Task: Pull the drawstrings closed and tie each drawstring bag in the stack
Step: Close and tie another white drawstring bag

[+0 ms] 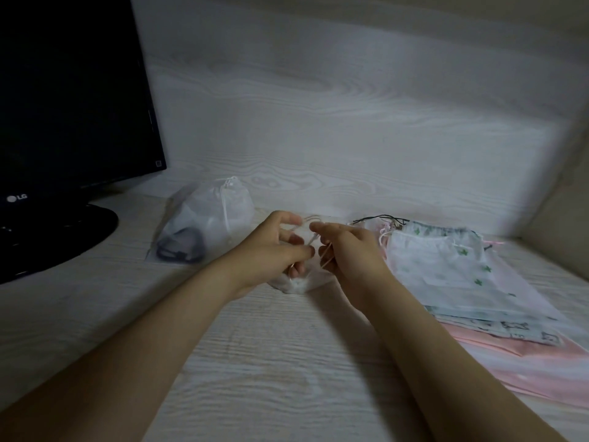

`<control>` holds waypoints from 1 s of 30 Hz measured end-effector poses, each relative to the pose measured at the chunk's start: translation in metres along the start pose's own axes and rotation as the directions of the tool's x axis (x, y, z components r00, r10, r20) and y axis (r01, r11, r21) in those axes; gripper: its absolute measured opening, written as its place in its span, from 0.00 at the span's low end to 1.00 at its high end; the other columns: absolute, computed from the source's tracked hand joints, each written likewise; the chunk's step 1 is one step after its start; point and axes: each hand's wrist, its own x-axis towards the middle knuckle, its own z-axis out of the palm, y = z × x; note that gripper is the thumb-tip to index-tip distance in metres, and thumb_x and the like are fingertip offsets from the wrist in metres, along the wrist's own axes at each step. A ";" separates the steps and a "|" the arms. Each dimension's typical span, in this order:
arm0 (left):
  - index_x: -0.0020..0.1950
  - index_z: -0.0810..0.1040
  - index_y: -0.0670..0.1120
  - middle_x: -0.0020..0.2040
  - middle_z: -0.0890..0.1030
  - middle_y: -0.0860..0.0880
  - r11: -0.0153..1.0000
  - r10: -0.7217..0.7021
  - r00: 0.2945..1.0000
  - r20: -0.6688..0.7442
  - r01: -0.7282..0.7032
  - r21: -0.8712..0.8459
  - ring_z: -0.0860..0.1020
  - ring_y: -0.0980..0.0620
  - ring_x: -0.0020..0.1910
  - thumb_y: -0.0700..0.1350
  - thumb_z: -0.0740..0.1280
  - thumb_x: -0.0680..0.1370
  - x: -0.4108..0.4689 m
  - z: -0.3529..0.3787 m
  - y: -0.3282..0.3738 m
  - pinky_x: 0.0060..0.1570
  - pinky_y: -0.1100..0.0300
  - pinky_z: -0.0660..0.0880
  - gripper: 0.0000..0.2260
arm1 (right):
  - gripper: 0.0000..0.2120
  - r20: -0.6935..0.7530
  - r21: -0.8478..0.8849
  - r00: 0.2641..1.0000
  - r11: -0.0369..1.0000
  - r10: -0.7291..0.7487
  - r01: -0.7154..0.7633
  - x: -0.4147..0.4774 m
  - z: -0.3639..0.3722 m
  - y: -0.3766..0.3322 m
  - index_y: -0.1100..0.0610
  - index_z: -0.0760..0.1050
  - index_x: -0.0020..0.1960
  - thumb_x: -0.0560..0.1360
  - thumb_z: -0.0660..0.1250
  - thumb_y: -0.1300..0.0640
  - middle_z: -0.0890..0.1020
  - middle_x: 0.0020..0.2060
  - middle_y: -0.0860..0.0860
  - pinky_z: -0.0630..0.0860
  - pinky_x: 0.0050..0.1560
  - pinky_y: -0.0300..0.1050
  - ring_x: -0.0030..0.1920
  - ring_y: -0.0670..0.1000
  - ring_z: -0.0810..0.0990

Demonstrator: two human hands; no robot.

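Both our grips pinch pale drawstrings (314, 239): left hand (274, 247) and right hand (350, 250) above a small clear bag (294, 283) on the table (255, 362), beside the stack (462, 282).

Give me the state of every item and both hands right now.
Left hand: gripping the cord.
Right hand: pinching the cord.
Drawstring: pale, held between the hands.
Small bag: under the hands, bunched.
Finished bag: cinched, holding something dark.
Stack of bags: flat, not cinched.
Monitor: screen dark.
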 end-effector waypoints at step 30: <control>0.56 0.86 0.39 0.39 0.85 0.48 0.996 -0.093 0.972 0.216 0.090 0.024 0.75 0.58 0.32 0.43 0.67 0.85 -0.003 -0.017 0.006 0.31 0.67 0.73 0.10 | 0.15 0.142 -0.083 0.955 0.958 -0.260 0.273 -0.001 -0.008 -0.002 0.55 0.77 0.68 0.83 0.66 0.63 0.88 0.47 0.53 0.84 0.45 0.45 0.43 0.55 0.88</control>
